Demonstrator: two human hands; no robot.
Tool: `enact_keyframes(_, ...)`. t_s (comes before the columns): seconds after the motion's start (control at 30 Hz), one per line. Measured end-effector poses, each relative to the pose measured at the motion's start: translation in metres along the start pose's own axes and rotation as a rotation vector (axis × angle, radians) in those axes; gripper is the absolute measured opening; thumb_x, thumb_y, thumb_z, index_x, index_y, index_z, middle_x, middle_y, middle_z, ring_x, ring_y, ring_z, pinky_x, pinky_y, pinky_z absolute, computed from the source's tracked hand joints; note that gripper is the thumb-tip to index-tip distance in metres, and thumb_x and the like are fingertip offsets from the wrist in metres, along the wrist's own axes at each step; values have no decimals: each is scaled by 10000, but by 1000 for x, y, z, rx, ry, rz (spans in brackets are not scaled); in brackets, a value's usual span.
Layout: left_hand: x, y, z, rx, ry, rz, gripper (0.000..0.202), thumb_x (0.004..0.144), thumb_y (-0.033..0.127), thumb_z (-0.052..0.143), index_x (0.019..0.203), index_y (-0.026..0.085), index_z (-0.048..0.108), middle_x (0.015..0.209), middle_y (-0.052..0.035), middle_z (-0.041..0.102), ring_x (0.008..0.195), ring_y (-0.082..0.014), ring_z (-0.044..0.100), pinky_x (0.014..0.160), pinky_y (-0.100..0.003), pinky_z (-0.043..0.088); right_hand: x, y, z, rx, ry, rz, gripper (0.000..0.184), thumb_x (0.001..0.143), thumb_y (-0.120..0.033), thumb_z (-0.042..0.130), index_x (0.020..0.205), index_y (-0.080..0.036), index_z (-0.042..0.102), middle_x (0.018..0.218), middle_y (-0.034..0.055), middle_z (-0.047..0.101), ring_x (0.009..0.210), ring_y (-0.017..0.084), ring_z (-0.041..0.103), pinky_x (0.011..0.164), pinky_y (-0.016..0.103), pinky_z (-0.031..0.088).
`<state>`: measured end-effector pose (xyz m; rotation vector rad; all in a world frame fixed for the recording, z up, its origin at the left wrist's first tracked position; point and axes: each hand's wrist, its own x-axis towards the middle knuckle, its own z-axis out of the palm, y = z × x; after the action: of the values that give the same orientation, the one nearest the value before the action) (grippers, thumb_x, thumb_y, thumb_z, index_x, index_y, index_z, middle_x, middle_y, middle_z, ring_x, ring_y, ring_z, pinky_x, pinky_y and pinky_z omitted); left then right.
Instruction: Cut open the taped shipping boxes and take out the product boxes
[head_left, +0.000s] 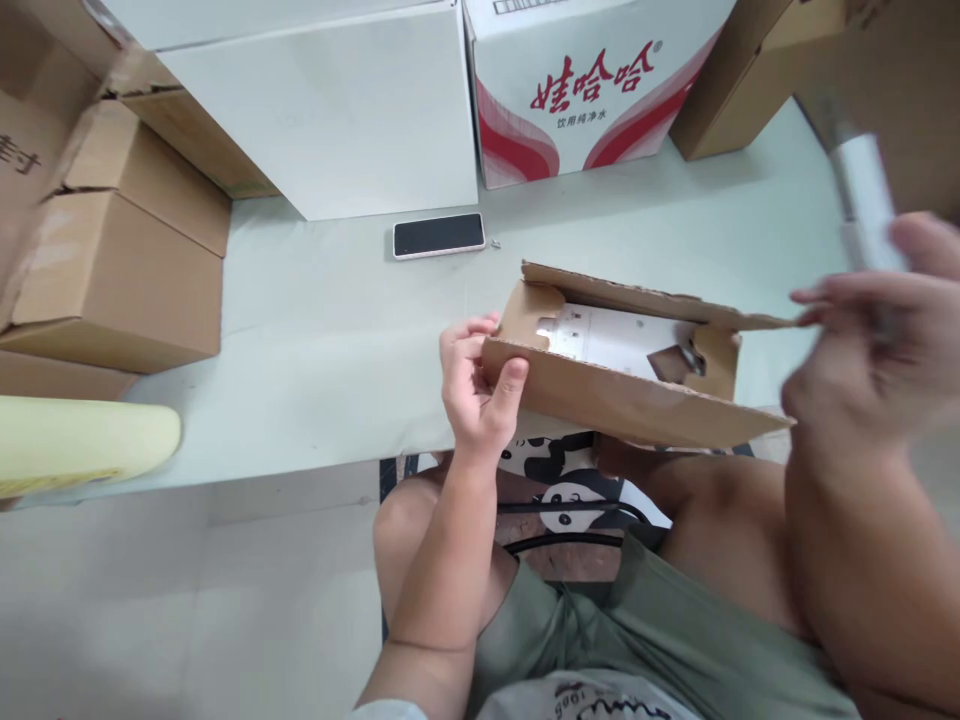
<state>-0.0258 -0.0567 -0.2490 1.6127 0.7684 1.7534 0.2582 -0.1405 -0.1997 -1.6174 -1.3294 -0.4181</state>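
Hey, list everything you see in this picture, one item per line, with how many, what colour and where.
open cardboard box: one, brown, at the table's near edge, above the knees
white item: one, white, inside that box
phone: one, black screen, flat on the table
printed carton: one, white with red print, back of table
plain carton: one, white, left of the printed one
brown boxes: several, brown, stacked at left, one at back right
roll: one, pale yellow, left edge
table: one, pale green
panda-print seat: one, black and white, under the legs
white tube: one, blurred, at the right hand
left hand: grips the box's left end
right hand: blurred, by the box's flap, grip unclear
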Motion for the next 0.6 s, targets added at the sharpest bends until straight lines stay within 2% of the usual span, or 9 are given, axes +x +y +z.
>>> enact_keyframes(0.03, 1, 0, -1, 1, 21, 20, 279, 973, 516, 699, 1039, 254, 631, 1148, -45, 574, 1211, -215, 677, 1067, -407, 606, -2, 15, 10, -4, -10, -29, 257, 965, -371, 538, 952, -253, 766, 1338, 87, 733, 1261, 351, 709, 1064, 623, 541)
enact_keyframes(0.1, 3, -1, -7, 16, 16, 67, 263, 959, 493, 718, 958, 248, 622, 1167, -38, 563, 1244, -221, 653, 1112, -434, 587, -7, 40, 28, -20, -151, 1, 264, 910, -234, 517, 959, -230, 776, 1314, 126, 749, 1242, 331, 723, 1079, 584, 546)
enact_keyframes(0.2, 7, 0, -21, 34, -106, 116, 337, 971, 515, 666, 795, 235, 604, 1259, -32, 562, 1357, -253, 581, 1182, -475, 538, -11, 62, 45, -85, -458, 251, 281, 819, -165, 538, 977, -188, 770, 1451, 201, 666, 1286, 349, 696, 1095, 573, 538)
enact_keyframes(0.27, 10, 1, -29, 61, -191, 97, 409, 1009, 594, 541, 807, 264, 675, 1351, -26, 548, 1440, -281, 518, 1233, -497, 486, -11, 65, 50, -90, -543, 336, 256, 799, -188, 589, 987, -180, 763, 1492, 223, 629, 1299, 357, 681, 1110, 575, 524)
enact_keyframes(0.33, 11, 2, -33, 107, -269, 33, 513, 1028, 671, 398, 965, 319, 766, 1466, -20, 506, 1505, -308, 457, 1287, -520, 415, -9, 58, 51, -1, -466, 317, 256, 840, -262, 608, 1037, -195, 758, 1404, 208, 689, 1261, 325, 691, 1084, 544, 540)
enact_keyframes(0.43, 10, 2, -32, 150, -366, -43, 661, 1018, 739, 274, 1151, 343, 786, 1591, -15, 421, 1548, -343, 405, 1327, -551, 337, -10, 34, 45, 230, -287, 179, 303, 940, -391, 595, 1158, -236, 737, 1229, 136, 728, 1191, 270, 687, 984, 477, 580)
enact_keyframes(0.5, 9, 0, -32, 150, -378, -64, 701, 1000, 767, 255, 1128, 332, 790, 1603, -18, 405, 1563, -363, 375, 1328, -573, 321, -14, 16, 39, 368, -287, 56, 323, 997, -471, 572, 1194, -279, 741, 1269, 109, 670, 1222, 265, 656, 987, 473, 580)
enact_keyframes(0.6, 9, -3, -36, 145, -319, -66, 721, 962, 808, 254, 1016, 309, 772, 1558, -24, 429, 1573, -378, 341, 1336, -601, 279, -22, -5, 32, 514, -386, -84, 414, 1053, -569, 459, 1182, -329, 771, 1401, 95, 555, 1354, 308, 570, 1122, 544, 520)
